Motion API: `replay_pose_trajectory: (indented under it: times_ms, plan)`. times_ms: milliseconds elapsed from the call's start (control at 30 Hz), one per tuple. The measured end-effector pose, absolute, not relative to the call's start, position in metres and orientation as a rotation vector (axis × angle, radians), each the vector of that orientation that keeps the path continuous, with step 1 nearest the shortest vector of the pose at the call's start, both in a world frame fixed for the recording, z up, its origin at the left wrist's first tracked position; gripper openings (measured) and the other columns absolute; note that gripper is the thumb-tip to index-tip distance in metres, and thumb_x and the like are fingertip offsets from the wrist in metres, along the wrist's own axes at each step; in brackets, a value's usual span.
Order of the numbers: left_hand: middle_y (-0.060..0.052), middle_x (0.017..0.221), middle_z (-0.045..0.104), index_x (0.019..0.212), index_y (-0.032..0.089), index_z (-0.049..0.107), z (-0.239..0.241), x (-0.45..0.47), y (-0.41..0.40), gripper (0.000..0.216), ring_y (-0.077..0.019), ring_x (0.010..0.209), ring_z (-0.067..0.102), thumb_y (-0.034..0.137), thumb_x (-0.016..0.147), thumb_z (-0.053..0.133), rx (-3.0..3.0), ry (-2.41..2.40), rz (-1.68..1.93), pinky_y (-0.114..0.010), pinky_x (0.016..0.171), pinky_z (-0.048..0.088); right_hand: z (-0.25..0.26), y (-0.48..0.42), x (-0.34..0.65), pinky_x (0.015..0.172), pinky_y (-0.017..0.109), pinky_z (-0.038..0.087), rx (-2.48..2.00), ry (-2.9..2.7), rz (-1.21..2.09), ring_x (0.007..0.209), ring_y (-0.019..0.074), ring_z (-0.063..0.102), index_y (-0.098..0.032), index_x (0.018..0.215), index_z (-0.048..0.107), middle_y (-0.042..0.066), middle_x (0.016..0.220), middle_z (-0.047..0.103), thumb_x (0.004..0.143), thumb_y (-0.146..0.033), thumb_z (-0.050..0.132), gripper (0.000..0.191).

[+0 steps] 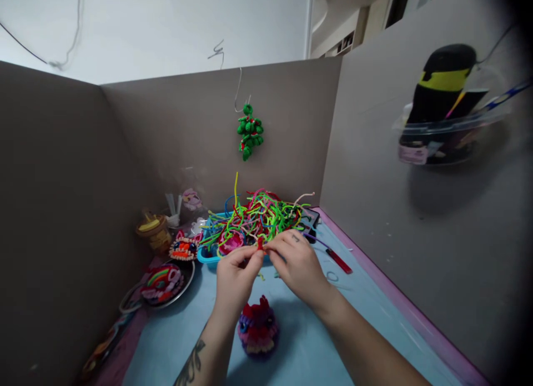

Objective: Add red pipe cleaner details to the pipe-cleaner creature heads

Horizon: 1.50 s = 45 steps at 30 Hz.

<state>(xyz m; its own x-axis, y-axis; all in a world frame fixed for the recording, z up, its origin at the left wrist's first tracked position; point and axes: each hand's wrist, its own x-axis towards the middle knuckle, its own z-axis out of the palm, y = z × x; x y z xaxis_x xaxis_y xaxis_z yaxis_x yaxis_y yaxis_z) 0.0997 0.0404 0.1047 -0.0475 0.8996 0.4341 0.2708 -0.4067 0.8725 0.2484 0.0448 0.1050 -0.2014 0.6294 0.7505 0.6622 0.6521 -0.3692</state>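
Observation:
Between my fingertips is a small red pipe cleaner piece, held up in front of the basket. My left hand pinches it from the left, thumb and forefinger together. From the right, my right hand closes thumb and fingers on the same piece. Most of the piece is hidden by my fingers. Below my hands, a round fuzzy figure in red, pink and purple with blue eyes stands on the light blue mat.
Behind my hands, a blue basket overflows with colourful pipe cleaners. A red-handled tool lies to the right. At left are a dark dish with a rainbow piece and an orange-faced figure. Grey panels enclose the mat.

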Motion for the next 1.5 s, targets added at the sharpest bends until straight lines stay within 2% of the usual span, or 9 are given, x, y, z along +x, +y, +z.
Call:
replay_pose_trajectory:
  times_ms: [267, 500, 867, 967, 1067, 1233, 1367, 1500]
  plan:
    - [-0.004, 0.074, 0.072, 0.073, 0.018, 0.074, 0.101, 0.104, 0.04, 0.011, -0.015, 0.068, 0.064, 0.022, 0.076, 0.064, 1.911, 1.228, 1.533, -0.023, 0.062, 0.049, 0.1, 0.048, 0.243, 0.074, 0.033, 0.043, -1.121, -1.844, 0.111, 0.082, 0.0212, 0.054, -0.017, 0.074, 0.059, 0.005, 0.08, 0.061, 0.075, -0.006, 0.053, 0.012]
    - [-0.004, 0.076, 0.072, 0.075, 0.02, 0.073, 0.097, 0.107, 0.037, 0.012, -0.0159, 0.069, 0.063, 0.022, 0.078, 0.062, 1.989, 1.227, 1.683, -0.026, 0.062, 0.05, 0.098, 0.05, 0.241, 0.068, 0.028, 0.046, -1.006, -1.635, 0.373, 0.074, 0.0168, 0.056, -0.02, 0.071, 0.057, 0.003, 0.076, 0.059, 0.076, -0.008, 0.05, 0.015]
    - [-0.005, 0.077, 0.071, 0.076, 0.018, 0.07, 0.066, 0.117, 0.052, 0.013, -0.0166, 0.071, 0.064, 0.025, 0.079, 0.061, 1.89, 1.336, 1.743, -0.027, 0.065, 0.051, 0.076, 0.072, 0.231, 0.064, 0.028, 0.044, -1.181, -1.602, 0.327, 0.068, 0.0176, 0.057, -0.019, 0.065, 0.06, 0.003, 0.071, 0.06, 0.073, -0.011, 0.051, 0.014]
    - [-0.005, 0.076, 0.071, 0.075, 0.019, 0.07, 0.068, 0.114, 0.05, 0.011, -0.0167, 0.071, 0.063, 0.025, 0.078, 0.061, 1.91, 1.343, 1.826, -0.027, 0.065, 0.05, 0.068, 0.085, 0.242, 0.066, 0.029, 0.043, -1.279, -1.597, 0.264, 0.069, 0.0184, 0.057, -0.018, 0.066, 0.061, 0.004, 0.072, 0.061, 0.072, -0.01, 0.049, 0.016]
    - [-0.005, 0.078, 0.071, 0.074, 0.018, 0.071, 0.078, 0.099, 0.053, 0.012, -0.0182, 0.075, 0.063, 0.027, 0.074, 0.064, 1.809, 1.428, 1.916, -0.03, 0.072, 0.05, 0.067, 0.096, 0.264, 0.064, 0.03, 0.043, -1.366, -1.533, 0.21, 0.065, 0.0186, 0.056, -0.018, 0.061, 0.06, 0.004, 0.066, 0.06, 0.071, -0.011, 0.049, 0.016]
    - [-0.004, 0.069, 0.07, 0.075, 0.013, 0.074, 0.088, 0.074, 0.07, 0.026, -0.0174, 0.067, 0.061, 0.038, 0.072, 0.066, 1.44, 1.508, 1.638, -0.027, 0.064, 0.048, 0.084, 0.091, 0.28, 0.066, 0.027, 0.044, -1.159, -1.581, 0.222, 0.072, 0.0172, 0.059, -0.018, 0.069, 0.063, 0.004, 0.074, 0.063, 0.077, -0.013, 0.049, 0.017]
    - [-0.003, 0.063, 0.067, 0.075, 0.012, 0.074, 0.088, 0.075, 0.074, 0.03, -0.0138, 0.058, 0.056, 0.04, 0.067, 0.069, 1.325, 1.426, 1.536, -0.024, 0.057, 0.044, 0.084, 0.085, 0.269, 0.067, 0.026, 0.043, -1.256, -1.782, 0.246, 0.073, 0.016, 0.059, -0.018, 0.069, 0.064, 0.003, 0.074, 0.063, 0.077, -0.01, 0.05, 0.018]
    - [-0.001, 0.055, 0.063, 0.072, 0.013, 0.075, 0.089, 0.083, 0.069, 0.029, -0.0122, 0.05, 0.05, 0.04, 0.066, 0.07, 1.375, 1.38, 1.429, -0.022, 0.049, 0.039, 0.073, 0.089, 0.263, 0.071, 0.027, 0.045, -1.327, -1.853, 0.232, 0.075, 0.0165, 0.06, -0.018, 0.073, 0.066, 0.005, 0.078, 0.064, 0.083, -0.013, 0.05, 0.02]
